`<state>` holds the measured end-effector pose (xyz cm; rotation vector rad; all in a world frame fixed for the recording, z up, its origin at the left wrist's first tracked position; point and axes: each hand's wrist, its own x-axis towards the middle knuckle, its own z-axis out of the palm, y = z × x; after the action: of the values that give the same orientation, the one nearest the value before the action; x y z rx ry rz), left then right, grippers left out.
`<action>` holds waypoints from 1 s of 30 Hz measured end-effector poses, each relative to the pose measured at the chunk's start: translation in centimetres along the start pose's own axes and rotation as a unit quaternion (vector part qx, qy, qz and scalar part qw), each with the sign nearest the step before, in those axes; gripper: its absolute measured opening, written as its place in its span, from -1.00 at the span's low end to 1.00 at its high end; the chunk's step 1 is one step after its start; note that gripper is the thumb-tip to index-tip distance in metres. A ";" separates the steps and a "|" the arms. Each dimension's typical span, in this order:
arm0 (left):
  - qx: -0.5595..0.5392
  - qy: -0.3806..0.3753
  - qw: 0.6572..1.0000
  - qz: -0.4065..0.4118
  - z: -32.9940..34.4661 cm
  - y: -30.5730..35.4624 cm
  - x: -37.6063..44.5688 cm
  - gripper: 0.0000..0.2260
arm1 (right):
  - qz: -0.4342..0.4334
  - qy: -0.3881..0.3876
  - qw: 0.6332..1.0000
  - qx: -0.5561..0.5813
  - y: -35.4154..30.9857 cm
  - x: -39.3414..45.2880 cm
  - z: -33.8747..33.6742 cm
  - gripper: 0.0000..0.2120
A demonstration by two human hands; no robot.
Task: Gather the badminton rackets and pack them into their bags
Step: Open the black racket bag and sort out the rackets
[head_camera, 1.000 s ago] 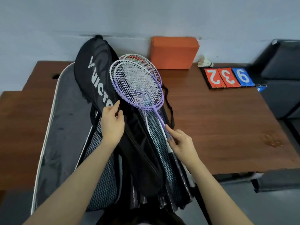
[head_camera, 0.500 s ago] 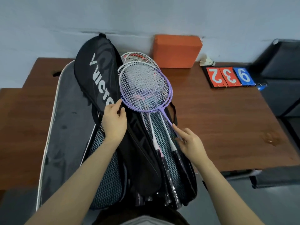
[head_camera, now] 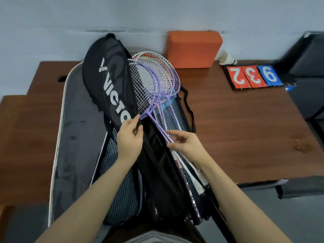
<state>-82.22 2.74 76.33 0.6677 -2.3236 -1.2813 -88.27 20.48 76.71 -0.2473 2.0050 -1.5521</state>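
Purple-framed rackets (head_camera: pixel 157 88) lie with heads half under the lip of the black cover (head_camera: pixel 107 79), long axes running from far-left down to near-right, shafts pinched by the right hand (head_camera: pixel 185 146), the nearer one. The left hand (head_camera: pixel 129 137) grips the cover's edge just beside the racket throats, so the slide looks to be up-left into the cover. Beneath, a large open bag (head_camera: pixel 77 137) rests on a brown wooden table (head_camera: pixel 245 128), with an orange block (head_camera: pixel 192 50) and 3 number cards (head_camera: pixel 254 76) against a pale wall.

VICTOR on racket cover (head_camera: pixel 108 79), scoreboard (head_camera: pixel 253 77) 2 3 9
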 end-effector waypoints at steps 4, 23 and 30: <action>0.015 0.001 1.000 0.014 -2.3 -0.7 -0.3 -0.67 | 0.013 0.016 0.999 0.028 -1.0 2.0 3.4 -0.67; -0.091 0.024 0.992 -0.083 -10.3 -3.8 1.1 -0.70 | -0.060 0.031 0.993 -0.095 -2.1 11.3 14.5 -0.77; -0.026 -0.027 0.999 -0.020 -9.0 -6.3 1.1 -0.71 | -0.107 0.023 0.970 -0.217 -1.5 9.3 13.4 -0.68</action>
<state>-76.77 -6.89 75.51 0.6747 -2.3221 -1.3879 -88.75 4.56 73.03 -0.6237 2.4054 -1.2270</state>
